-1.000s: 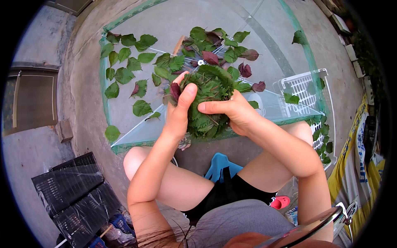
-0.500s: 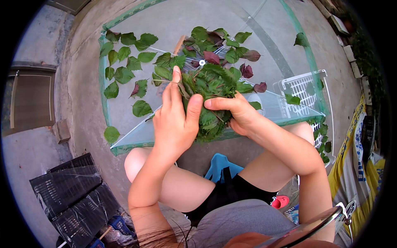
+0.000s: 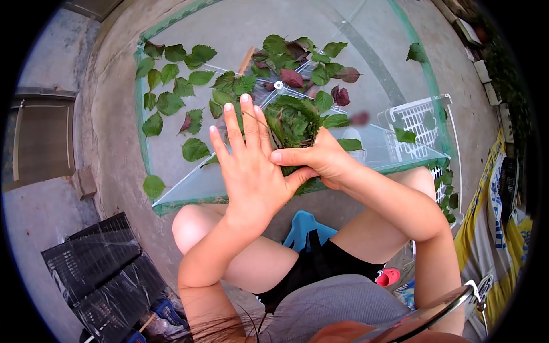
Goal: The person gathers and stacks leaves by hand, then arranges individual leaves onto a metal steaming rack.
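Observation:
My right hand (image 3: 327,161) grips a thick bunch of green perilla leaves (image 3: 293,123), its thumb reaching across the near side. My left hand (image 3: 251,171) lies against the left of that bunch, back of the hand up, with its fingers stretched out and apart. Part of the bunch is hidden behind both hands. Beneath them spreads a mesh food cover (image 3: 246,28) with green edging, and loose green leaves (image 3: 170,103) are scattered over its left side. Beyond the bunch lies a looser heap of green and purple leaves (image 3: 291,78).
A white plastic basket (image 3: 423,111) stands at the right, partly behind the mesh. Between my knees is a blue stool (image 3: 303,228). Black trays (image 3: 94,251) in plastic lie at lower left, and a yellow and white sack (image 3: 486,228) is at far right.
My left hand has turned from its edge to flat, and its fingers have spread. My right hand has moved slightly left with the bunch of leaves.

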The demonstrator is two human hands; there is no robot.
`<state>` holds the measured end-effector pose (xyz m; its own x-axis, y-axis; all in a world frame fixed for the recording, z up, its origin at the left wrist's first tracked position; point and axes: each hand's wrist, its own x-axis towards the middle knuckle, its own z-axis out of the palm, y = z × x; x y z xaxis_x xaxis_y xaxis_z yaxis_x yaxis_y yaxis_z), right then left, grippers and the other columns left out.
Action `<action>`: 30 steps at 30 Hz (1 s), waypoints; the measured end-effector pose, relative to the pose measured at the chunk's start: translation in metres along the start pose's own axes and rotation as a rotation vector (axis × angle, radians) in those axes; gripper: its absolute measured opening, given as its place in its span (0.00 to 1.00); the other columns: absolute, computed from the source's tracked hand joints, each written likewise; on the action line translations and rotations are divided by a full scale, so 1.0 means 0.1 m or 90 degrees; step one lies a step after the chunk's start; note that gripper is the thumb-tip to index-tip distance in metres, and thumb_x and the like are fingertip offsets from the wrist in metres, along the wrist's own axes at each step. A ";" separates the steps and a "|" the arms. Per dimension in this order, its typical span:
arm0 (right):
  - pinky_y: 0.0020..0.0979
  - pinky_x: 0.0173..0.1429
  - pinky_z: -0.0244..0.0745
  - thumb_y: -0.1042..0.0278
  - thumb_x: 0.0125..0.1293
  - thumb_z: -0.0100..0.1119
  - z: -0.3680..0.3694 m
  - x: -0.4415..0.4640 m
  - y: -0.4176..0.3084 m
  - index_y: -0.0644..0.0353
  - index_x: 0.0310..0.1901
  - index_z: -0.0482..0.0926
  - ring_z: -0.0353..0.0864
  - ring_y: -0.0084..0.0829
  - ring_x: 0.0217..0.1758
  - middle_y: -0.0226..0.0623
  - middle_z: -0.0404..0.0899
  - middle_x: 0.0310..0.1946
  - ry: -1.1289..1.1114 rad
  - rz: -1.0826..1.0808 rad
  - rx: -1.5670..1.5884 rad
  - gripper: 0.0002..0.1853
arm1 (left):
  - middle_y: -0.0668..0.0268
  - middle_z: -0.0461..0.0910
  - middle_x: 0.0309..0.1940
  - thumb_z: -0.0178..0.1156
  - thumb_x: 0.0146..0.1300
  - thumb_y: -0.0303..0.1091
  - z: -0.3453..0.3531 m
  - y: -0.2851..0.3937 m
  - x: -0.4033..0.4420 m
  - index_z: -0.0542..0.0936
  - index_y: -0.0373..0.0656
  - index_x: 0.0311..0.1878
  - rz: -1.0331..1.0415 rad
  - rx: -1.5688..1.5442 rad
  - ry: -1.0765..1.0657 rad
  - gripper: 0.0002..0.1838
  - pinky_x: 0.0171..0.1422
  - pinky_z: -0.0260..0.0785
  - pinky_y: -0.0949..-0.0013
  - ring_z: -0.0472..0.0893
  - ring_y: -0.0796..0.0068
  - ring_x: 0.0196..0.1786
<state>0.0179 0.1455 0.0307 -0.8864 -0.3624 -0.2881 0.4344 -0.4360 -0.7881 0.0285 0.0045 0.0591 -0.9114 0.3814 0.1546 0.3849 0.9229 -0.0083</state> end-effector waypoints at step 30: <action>0.34 0.50 0.80 0.68 0.57 0.66 -0.84 0.20 -1.14 0.65 0.41 0.77 0.83 0.33 0.40 0.40 0.82 0.38 0.325 -0.298 0.346 0.13 | 0.54 0.76 0.54 0.62 0.60 0.41 0.61 -0.46 0.33 0.77 0.35 0.54 -0.035 -0.415 -0.184 0.23 0.57 0.70 0.62 0.79 0.59 0.53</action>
<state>-0.0632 0.2570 0.0694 -0.8997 0.3067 -0.3105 -0.0898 -0.8263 -0.5560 -0.0283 -0.0221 0.0044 -0.8992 0.4174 -0.1311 0.2642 0.7568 0.5978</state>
